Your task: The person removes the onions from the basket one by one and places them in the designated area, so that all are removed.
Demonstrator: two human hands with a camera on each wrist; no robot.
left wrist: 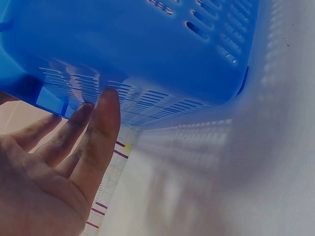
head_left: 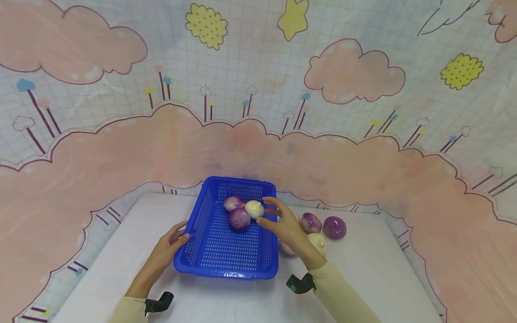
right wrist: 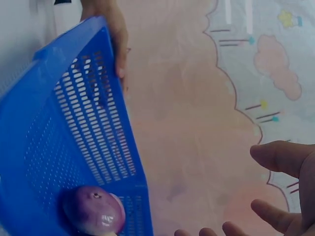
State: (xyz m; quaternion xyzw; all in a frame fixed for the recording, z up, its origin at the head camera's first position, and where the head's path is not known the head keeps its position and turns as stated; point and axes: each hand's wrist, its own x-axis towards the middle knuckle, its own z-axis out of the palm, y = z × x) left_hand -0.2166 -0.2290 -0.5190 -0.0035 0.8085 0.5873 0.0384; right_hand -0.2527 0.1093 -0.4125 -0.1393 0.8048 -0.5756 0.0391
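A blue perforated plastic basket [head_left: 226, 251] stands on the white table with three glossy onions in its far half. Two are purple, a paler purple-and-white onion [head_left: 233, 203] and a darker purple onion [head_left: 239, 220]; beside them sits a white onion [head_left: 255, 209]. My left hand [head_left: 163, 251] touches the basket's left side, and the left wrist view shows fairly straight fingers [left wrist: 106, 128] against its outer wall. Over the right rim, my right hand [head_left: 288, 226] is spread close to the white onion. Thumb and fingers stand apart in the right wrist view, with nothing between them.
Right of the basket lie a purple-and-white onion [head_left: 311, 222], a purple onion [head_left: 335, 228] and a white onion [head_left: 317, 243], with pale ones partly hidden by my right hand. A patterned cloth [head_left: 315, 166] hangs behind the white table [head_left: 363, 273].
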